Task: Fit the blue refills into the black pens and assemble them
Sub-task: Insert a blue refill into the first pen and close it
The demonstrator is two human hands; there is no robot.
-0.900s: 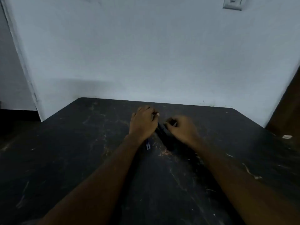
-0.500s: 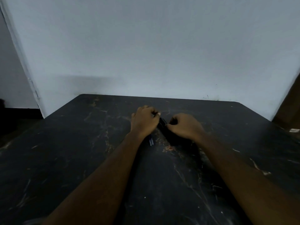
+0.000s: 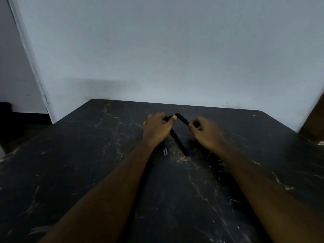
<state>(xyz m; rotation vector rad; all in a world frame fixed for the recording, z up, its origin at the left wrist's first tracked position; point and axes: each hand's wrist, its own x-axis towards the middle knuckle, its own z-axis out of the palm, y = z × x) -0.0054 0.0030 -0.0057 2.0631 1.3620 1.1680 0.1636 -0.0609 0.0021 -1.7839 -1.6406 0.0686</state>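
- We're seemingly opening a black pen barrel (image 3: 182, 118): our right grip (image 3: 207, 133) pinches its 4 o'clock end.
- Our left grip (image 3: 158, 128) is curled at its 10 o'clock end; can't tell if it's holding.
- The blue refills (image 3: 164, 150) lie on the bench (image 3: 87, 172) at the left grip's 6 o'clock.
- Next: thread a refill in straight.

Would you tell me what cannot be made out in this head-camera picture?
- Head view: slim blue refills, mostly hidden under the left hand; their number is unclear.
- Head view: long black pen barrel, upper end hidden in that hand's grip.
- Head view: short black pen piece, one end buried in the right hand.
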